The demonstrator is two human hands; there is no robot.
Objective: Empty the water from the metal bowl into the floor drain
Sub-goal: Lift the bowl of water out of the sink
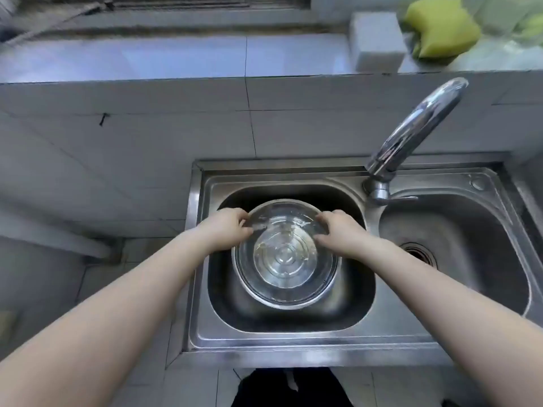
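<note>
A round metal bowl holding clear water sits in the left basin of a steel double sink. My left hand grips the bowl's far left rim, fingers curled over the edge. On the far right rim my right hand holds the bowl the same way. The bowl looks level. No floor drain is in view.
A chrome faucet rises between the basins, its spout pointing up and right. The right basin has a strainer drain. Tiled counter and wall lie to the left. A yellow-green sponge and a white block rest on the back ledge.
</note>
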